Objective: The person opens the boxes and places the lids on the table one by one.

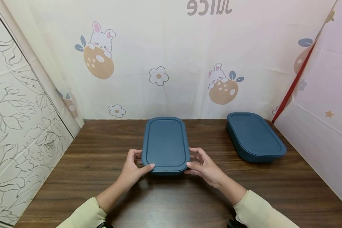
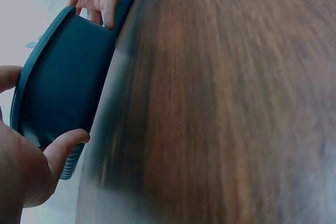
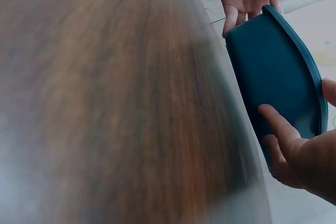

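The left hand (image 1: 134,165) and the right hand (image 1: 206,167) have their fingers clamped on a blue lidded box (image 1: 166,142) — it is at the far middle of the table (image 1: 102,155), left of a second box (image 1: 255,134).

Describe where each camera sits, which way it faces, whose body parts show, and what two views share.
Head: on the head, facing forward and down at the held box, table and patterned cloth; left hand, right hand and sleeves show.
Left wrist: on that wrist, facing the held box and table; left hand near, right beyond.
Right wrist: likewise, right hand near, left beyond.
Shared: both wrist views show the held box and both hands.
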A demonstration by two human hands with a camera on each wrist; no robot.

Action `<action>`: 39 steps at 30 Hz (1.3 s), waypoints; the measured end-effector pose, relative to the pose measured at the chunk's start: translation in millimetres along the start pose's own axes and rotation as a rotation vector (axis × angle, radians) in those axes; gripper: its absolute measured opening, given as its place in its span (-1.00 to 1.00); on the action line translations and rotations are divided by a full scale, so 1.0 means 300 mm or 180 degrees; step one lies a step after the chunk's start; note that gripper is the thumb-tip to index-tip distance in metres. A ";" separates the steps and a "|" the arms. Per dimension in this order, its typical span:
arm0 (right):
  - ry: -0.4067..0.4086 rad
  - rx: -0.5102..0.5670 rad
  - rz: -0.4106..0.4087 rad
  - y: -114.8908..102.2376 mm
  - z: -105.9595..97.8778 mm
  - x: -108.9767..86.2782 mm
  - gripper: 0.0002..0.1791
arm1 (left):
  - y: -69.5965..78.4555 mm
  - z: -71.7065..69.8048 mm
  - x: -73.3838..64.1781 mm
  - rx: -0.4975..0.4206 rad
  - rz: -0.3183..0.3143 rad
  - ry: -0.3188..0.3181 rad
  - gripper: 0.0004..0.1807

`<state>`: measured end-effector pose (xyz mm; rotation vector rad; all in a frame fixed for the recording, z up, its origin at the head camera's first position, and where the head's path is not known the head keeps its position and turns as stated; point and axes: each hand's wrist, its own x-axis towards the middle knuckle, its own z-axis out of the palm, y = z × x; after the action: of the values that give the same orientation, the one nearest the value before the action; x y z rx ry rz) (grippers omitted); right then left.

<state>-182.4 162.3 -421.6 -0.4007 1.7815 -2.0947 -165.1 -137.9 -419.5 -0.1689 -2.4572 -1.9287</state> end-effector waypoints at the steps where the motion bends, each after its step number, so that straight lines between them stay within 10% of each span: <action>1: 0.0004 -0.0008 0.0002 0.001 -0.004 -0.003 -0.31 | -0.001 0.004 -0.001 -0.0008 0.0015 0.0000 -0.30; 39: -0.0071 -0.0015 0.0041 0.008 -0.076 -0.102 -0.33 | -0.025 0.107 -0.033 -0.0175 0.0091 -0.0096 -0.32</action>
<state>-164.9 195.7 -427.0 -0.4112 1.7721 -2.0698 -154.1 -109.3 -435.1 -0.2343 -2.4077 -1.9979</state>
